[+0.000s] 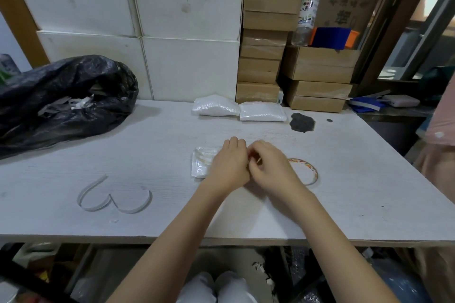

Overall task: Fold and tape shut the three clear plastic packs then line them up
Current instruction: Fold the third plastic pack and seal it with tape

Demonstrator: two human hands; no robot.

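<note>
A clear plastic pack [201, 162] lies on the white table [344, 179] at the centre, mostly covered by my hands. My left hand [230, 163] rests on its right part with fingers curled down. My right hand [269, 163] meets the left one above the pack, its fingertips pinching something small that I cannot make out. A roll of tape [305, 171] lies just right of my right hand, half hidden by it. Two more packs, one [215, 107] and another [262, 111], filled with white material, lie side by side at the table's far edge.
A black rubbish bag [64, 101] with paper strips fills the left back. Curled white strips [113, 198] lie front left. Stacked cardboard boxes [317, 81] with a bottle [306, 7] stand at the back right. A dark patch [302, 122] marks the table nearby.
</note>
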